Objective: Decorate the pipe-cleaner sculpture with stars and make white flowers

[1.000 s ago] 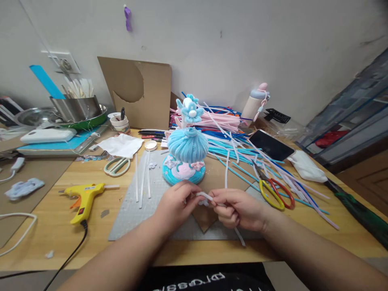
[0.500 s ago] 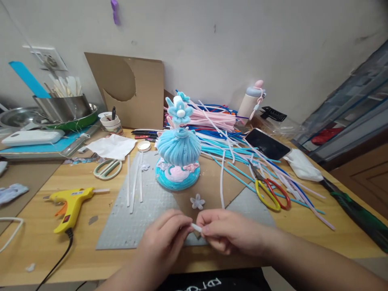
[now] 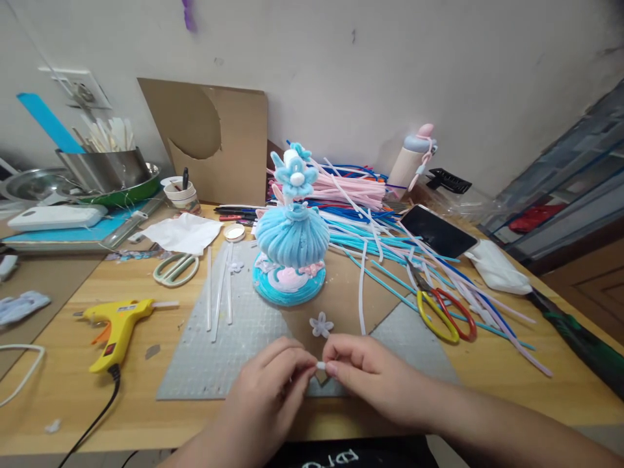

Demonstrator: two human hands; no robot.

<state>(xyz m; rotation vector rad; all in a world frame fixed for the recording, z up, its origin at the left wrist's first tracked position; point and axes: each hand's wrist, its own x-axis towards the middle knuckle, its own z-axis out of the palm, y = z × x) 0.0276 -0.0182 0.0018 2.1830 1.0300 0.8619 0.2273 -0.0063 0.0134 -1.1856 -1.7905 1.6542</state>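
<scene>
Between my two hands, over the front edge of the grey cutting mat (image 3: 195, 364), is a short white fuzzy piece (image 3: 320, 366). The fingertips of my left hand (image 3: 277, 383) pinch one end of it, and my right hand (image 3: 370, 374) pinches the other. Just beyond my fingers a pale five-petal flower (image 3: 322, 324) lies on brown cardboard (image 3: 336, 292). Behind it stands a light-blue pleated figure (image 3: 292, 234) topped with a blue flower, on a round blue and pink base (image 3: 289, 286).
On the left lie a yellow glue gun (image 3: 119, 328), green-handled scissors (image 3: 176, 270) and glue sticks (image 3: 220, 296). Red-and-yellow scissors (image 3: 441, 312), loose pipe cleaners (image 3: 351, 195) and a phone (image 3: 437, 231) are on the right. A bottle (image 3: 412, 159) stands at the back.
My hands have drawn slightly closer together, and less of the white piece shows between them. The whole view has shifted slightly.
</scene>
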